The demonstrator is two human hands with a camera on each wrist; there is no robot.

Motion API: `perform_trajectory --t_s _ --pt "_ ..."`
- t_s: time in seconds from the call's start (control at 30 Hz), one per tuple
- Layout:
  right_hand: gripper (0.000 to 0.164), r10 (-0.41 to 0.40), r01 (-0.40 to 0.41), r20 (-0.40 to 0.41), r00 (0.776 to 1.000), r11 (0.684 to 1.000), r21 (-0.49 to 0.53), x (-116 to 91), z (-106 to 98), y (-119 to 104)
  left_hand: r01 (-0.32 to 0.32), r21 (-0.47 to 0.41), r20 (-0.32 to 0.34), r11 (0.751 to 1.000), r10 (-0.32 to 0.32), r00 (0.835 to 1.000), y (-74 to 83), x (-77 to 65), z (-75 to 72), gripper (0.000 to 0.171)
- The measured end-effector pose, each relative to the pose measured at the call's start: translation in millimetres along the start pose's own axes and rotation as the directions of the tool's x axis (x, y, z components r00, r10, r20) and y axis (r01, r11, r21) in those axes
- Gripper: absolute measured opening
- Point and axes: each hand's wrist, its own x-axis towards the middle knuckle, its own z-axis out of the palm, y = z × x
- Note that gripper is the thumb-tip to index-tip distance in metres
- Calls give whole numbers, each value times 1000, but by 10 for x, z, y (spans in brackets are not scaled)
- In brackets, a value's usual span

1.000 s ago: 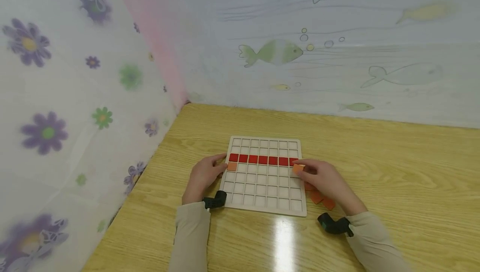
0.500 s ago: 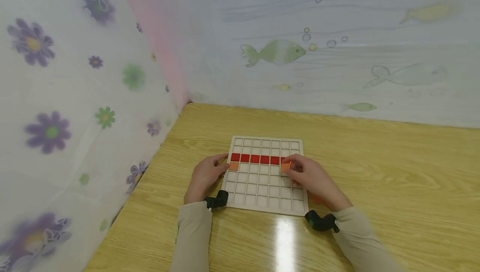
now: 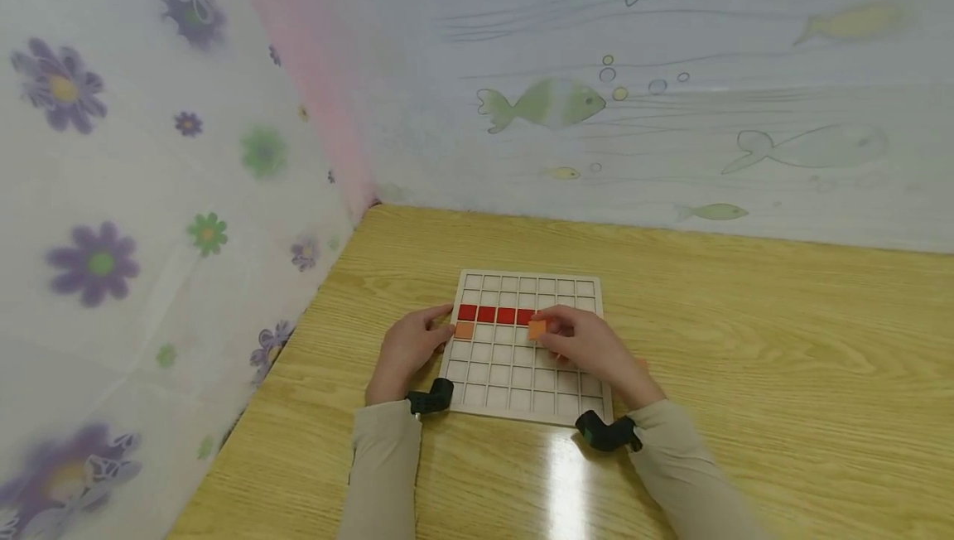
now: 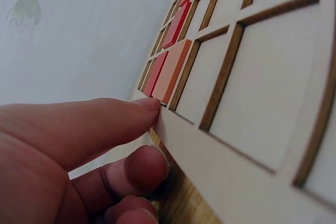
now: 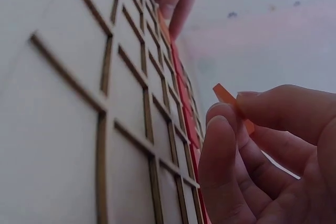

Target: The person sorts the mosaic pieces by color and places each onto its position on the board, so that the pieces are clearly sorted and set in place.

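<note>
A pale wooden board [image 3: 510, 407] with a grid of square recesses lies on the table. Red square tiles [image 3: 487, 315] fill part of one row, its right end hidden behind my right hand. One orange tile [image 3: 464, 330] sits below the leftmost red one. My left hand [image 3: 406, 354] holds the board's left edge, the thumb [image 4: 139, 113] on the rim beside that orange tile and the other fingers curled at the edge. My right hand [image 3: 585, 345] pinches another orange square tile [image 3: 537, 330] above the board, tilted in the right wrist view.
The wood-grain table [image 3: 782, 374] meets a wall [image 3: 671, 151] painted with fish at the back and a flowered wall [image 3: 142, 192] on the left. An orange piece [image 3: 643, 365] peeks out beside my right wrist. Black wrist cameras [image 3: 607, 432] sit near the board's front corners.
My right hand has carried the orange tile leftward across the board, covering more of the red row and most of the loose orange tiles. My left hand stays at the edge.
</note>
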Motion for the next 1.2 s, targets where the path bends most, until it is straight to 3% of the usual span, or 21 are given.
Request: perform_trajectory --t_s 0.33,0.83,1.07,1.2 --pt "33 -10 10 10 1000 999 52 131 76 -34 -13 20 11 1000 12 1000 12 16 -3 42" --pt "32 6 -7 28 1000 1000 15 290 310 -78 5 38 5 999 -6 1000 -20 21 0 42" --pt "34 19 -18 25 1000 999 -28 327 388 -103 7 50 0 999 -7 1000 -15 20 -4 42" --pt "32 1 0 12 1000 994 -111 347 418 -113 3 44 -3 999 -3 1000 10 9 -5 42"
